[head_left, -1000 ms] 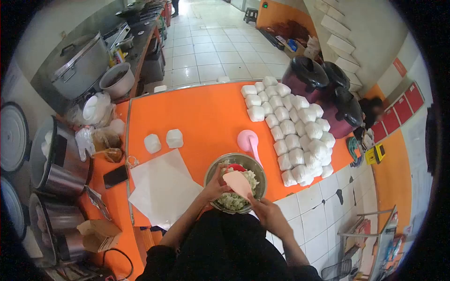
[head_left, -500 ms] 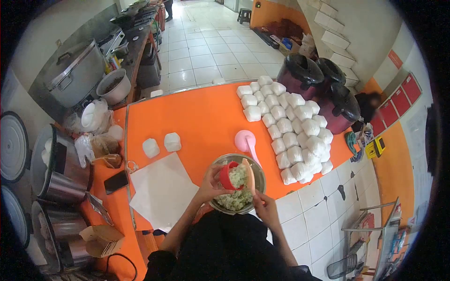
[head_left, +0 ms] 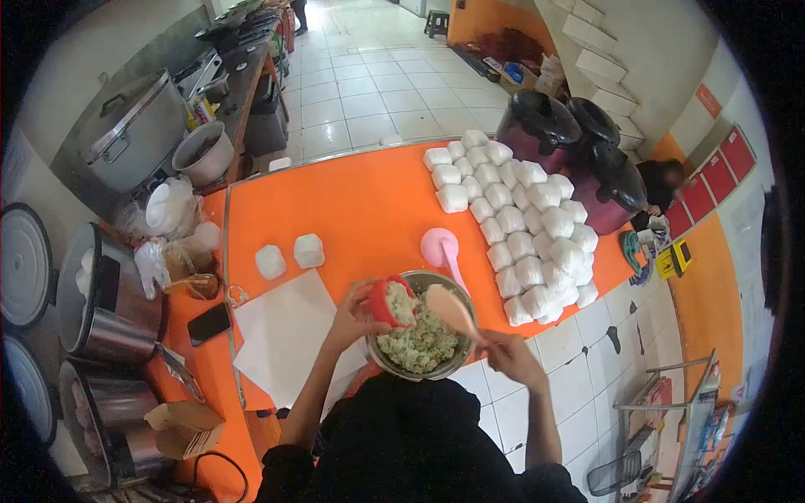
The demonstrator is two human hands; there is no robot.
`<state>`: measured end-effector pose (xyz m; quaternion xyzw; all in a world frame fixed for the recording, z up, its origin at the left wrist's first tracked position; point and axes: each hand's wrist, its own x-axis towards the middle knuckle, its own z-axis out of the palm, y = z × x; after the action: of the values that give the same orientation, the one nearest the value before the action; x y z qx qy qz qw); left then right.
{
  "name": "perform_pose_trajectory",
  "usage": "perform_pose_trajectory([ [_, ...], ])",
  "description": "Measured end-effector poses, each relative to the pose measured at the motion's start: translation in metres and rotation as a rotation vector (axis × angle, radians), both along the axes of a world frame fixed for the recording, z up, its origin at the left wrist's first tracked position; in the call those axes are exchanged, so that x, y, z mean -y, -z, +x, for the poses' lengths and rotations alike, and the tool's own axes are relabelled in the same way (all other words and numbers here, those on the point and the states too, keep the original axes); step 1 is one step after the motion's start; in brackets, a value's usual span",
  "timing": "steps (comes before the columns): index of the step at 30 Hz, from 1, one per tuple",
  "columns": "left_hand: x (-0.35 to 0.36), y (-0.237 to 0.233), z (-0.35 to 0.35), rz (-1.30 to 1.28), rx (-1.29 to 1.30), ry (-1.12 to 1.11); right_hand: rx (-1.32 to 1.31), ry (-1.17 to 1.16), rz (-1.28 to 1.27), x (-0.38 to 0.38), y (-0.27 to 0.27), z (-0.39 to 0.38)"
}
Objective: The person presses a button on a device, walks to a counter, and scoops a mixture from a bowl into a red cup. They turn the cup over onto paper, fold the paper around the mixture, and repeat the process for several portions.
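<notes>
Red cup (head_left: 391, 302) shifted leftward | left hand (head_left: 348, 317) grasps it | right hand (head_left: 511, 357) grips paddle (head_left: 449, 308)

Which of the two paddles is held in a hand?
The pale paddle above the bowl, gripped by the right hand. The pink paddle lies untouched on the counter beyond the bowl.

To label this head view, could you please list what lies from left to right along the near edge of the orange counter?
phone → paper sheet → left hand → red cup → spatula → right hand
</notes>
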<state>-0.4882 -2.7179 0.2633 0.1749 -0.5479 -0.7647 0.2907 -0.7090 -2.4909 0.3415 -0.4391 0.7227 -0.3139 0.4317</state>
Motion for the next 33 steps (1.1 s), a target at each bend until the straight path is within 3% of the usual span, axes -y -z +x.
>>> perform_pose_trajectory([
  [3,0.014,0.018,-0.001,0.023,-0.139,-0.093,-0.396,-0.121,-0.003,0.003,-0.003,-0.01],
  [7,0.014,0.054,-0.01,0.072,-0.196,-0.236,-0.706,-0.229,0.166,0.025,0.065,-0.002],
  [9,0.016,0.072,-0.018,0.086,-0.241,-0.268,-0.621,-0.195,0.114,0.039,0.071,0.009],
  [12,0.019,0.076,-0.018,0.305,-0.388,-0.229,-0.547,-0.189,0.067,0.05,0.078,0.015],
  [15,0.021,0.095,-0.01,0.209,-0.222,-0.252,-0.462,-0.174,-0.005,0.057,0.089,0.012],
  [19,0.011,0.089,-0.009,0.212,-0.32,-0.247,-0.269,-0.096,0.018,0.057,0.119,0.009],
  [25,0.013,0.069,-0.007,0.097,-0.237,-0.262,0.302,0.163,0.107,0.057,0.11,0.029],
  [33,0.007,0.036,-0.009,0.131,-0.23,-0.251,0.245,0.008,0.064,0.063,0.11,0.042],
])
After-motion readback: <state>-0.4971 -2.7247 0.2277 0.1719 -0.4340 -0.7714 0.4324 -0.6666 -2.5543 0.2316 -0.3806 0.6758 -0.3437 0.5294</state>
